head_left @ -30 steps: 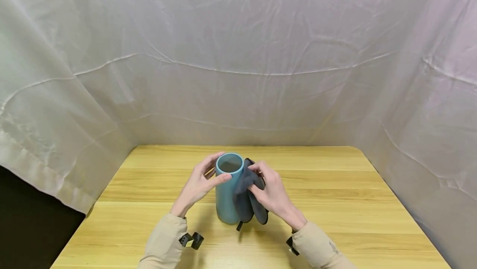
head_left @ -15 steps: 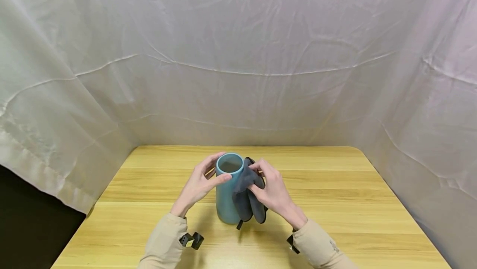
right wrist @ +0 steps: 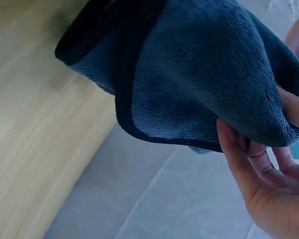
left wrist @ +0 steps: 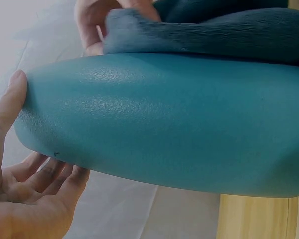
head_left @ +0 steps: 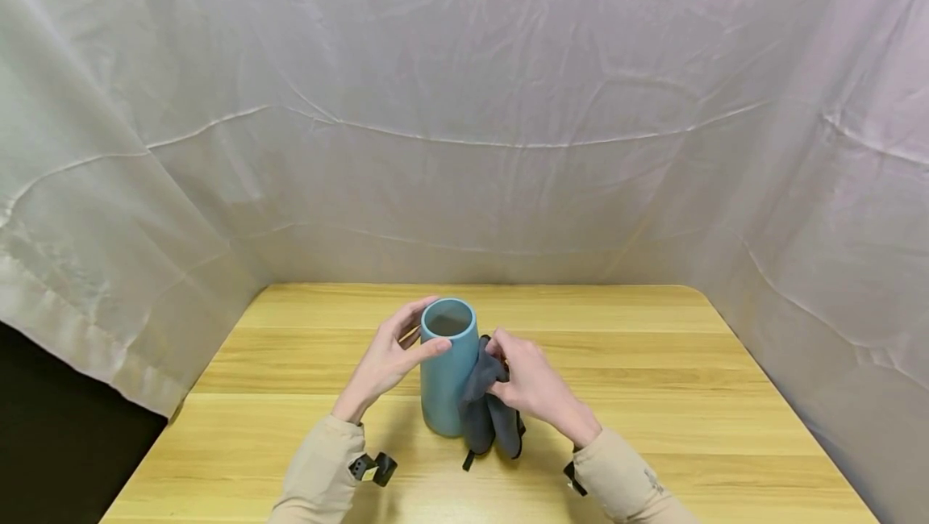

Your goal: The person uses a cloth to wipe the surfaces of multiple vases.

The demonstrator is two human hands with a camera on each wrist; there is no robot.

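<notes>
A tall blue vase (head_left: 444, 387) stands upright on the wooden table, its round mouth facing up. My left hand (head_left: 390, 359) holds it near the rim, thumb on the near side and fingers round the left and back; the left wrist view shows the vase (left wrist: 159, 124) between thumb and fingers. In my right hand (head_left: 533, 379) is a dark grey-blue cloth (head_left: 479, 403), pinched in a bunch against the vase's right side. Fuzzy pile and a black edging show on the cloth (right wrist: 199, 74) in the right wrist view, its lower folds hanging down.
The pale wooden table (head_left: 689, 395) has a rounded far right corner. Light grey fabric (head_left: 464, 185) hangs behind it and along both sides. A black area (head_left: 65, 427) lies beyond the table's left edge. Each wrist carries a small black camera (head_left: 381, 469).
My right hand has slid the cloth down along the vase's right side, from beside the rim to lower on the wall. My left hand and the vase have stayed in place.
</notes>
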